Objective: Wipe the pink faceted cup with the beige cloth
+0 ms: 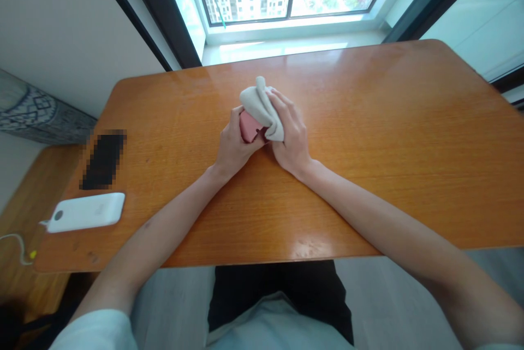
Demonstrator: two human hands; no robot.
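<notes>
My left hand [234, 145] is closed around a small pink object [248, 126] just above the middle of the orange wooden table [368, 137]. My right hand [291, 134] grips a light grey cloth [262, 105] and presses it against the top of the pink object. The cloth bunches up above both hands and hides most of the object. Both hands touch each other and rest near the tabletop.
A white power bank [87, 212] with a cable lies near the table's left front corner. A black phone-sized item [103, 160], blurred out, lies just behind it. A window sill [282, 47] runs behind the table's far edge.
</notes>
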